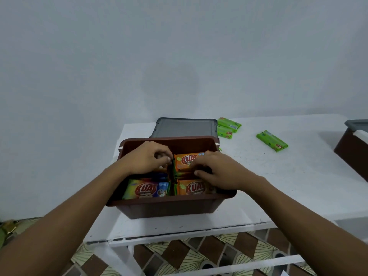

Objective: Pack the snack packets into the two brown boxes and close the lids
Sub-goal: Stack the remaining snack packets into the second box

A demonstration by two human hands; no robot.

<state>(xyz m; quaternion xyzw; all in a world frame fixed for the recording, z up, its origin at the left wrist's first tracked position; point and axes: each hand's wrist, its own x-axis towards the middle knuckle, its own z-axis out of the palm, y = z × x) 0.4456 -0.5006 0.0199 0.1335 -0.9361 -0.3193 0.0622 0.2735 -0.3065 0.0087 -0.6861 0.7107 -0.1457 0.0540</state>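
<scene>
A brown box [171, 206] stands open on the white table, holding several snack packets: a yellow one [146, 189] at the front left, orange ones at the front right [191, 188] and the back right [186, 160]. Both hands reach inside it. My left hand [148, 159] has its fingers curled over packets at the back left, with the fingertips pinching at the middle. My right hand [215, 172] grips packets on the right side, its fingers curled down among them. The grey lid [184, 127] lies flat behind the box.
Green packets [228, 127] lie behind the box to the right, and another green packet [271, 140] lies further right. A second brown box [354, 148] with a grey lid sits at the table's right edge. The table's front edge [179, 232] runs just below the box.
</scene>
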